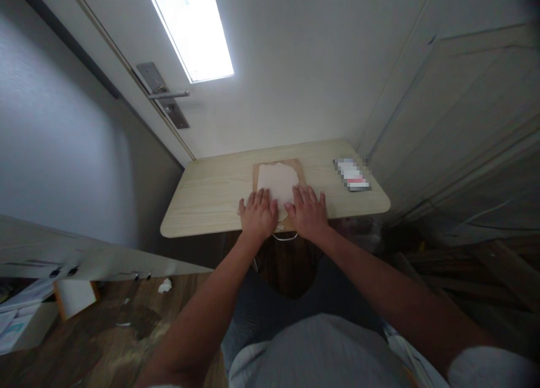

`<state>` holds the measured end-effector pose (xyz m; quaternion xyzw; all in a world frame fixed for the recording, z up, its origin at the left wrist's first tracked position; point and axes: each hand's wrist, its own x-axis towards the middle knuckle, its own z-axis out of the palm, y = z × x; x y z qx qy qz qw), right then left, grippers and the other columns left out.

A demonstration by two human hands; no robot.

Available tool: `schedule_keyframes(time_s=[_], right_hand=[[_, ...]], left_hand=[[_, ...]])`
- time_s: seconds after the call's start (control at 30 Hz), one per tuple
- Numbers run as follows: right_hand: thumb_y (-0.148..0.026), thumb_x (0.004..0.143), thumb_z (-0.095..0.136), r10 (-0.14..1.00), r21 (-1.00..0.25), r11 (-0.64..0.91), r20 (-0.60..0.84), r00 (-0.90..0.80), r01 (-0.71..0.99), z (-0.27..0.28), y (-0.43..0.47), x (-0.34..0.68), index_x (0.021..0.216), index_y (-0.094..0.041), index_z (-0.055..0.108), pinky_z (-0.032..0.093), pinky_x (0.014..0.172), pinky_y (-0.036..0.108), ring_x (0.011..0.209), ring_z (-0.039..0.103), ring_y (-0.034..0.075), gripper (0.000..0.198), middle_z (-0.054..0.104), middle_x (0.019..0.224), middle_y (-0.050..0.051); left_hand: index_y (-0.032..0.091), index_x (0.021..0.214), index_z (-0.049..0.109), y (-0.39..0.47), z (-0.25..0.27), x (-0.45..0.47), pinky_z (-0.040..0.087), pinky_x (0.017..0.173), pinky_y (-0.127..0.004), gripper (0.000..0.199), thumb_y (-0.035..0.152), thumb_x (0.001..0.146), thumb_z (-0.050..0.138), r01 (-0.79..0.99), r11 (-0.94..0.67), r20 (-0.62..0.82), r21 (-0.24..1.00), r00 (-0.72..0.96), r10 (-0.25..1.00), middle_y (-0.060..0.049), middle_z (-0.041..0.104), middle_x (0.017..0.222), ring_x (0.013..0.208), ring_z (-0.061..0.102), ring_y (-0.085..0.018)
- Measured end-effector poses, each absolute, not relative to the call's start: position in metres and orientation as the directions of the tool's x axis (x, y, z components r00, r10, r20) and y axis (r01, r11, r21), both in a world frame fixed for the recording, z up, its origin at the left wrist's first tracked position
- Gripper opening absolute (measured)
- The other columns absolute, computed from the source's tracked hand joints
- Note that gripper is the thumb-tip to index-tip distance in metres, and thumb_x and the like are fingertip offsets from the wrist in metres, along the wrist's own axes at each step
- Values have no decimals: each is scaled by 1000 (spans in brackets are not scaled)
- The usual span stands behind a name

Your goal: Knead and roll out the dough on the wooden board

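Note:
A flat, pale pinkish sheet (277, 180) with uneven edges, dough- or clay-like, lies on a brown board (301, 172). This board sits at the middle of a small light-wood table (211, 194). My left hand (259, 212) rests palm down over the near left part of the sheet and board, fingers stretched forward and apart. Opposite it, my right hand (309, 211) lies in the same way at the near right side, its thumb close to the left thumb. Whatever is directly beneath both palms is hidden. Neither hand is wrapped around anything visible.
A phone-like object (353, 175), blurred out, lies at the table's right end. Behind the table stands a white door with a metal handle (169, 94) and a bright window pane (198, 31). A crumpled white scrap (165, 285) is on the wooden floor at left.

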<state>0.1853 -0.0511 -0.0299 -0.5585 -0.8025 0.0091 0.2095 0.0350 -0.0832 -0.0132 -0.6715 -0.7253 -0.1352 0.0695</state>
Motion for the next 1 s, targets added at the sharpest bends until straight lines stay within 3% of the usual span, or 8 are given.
schedule_keyframes(time_s=[0.4, 1.0], right_hand=[[-40, 100, 34, 877, -224, 437, 321, -358, 871, -38, -104, 211, 151, -17, 38, 14, 117, 60, 147, 27, 31, 57, 38, 157, 10], [-43, 99, 36, 871, -226, 447, 330, -364, 866, -41, -131, 218, 152, -19, 39, 15, 118, 59, 149, 23, 30, 59, 35, 158, 8]], left_hand=[[31, 151, 38, -139, -25, 42, 16, 121, -54, 51, 40, 103, 25, 988, 9, 297, 152, -54, 953, -3, 47, 151, 144, 38, -22], [31, 154, 31, -167, -35, 45, 17, 121, -58, 53, 38, 101, 30, 987, -23, 296, 159, -25, 955, -2, 41, 155, 147, 32, -24]])
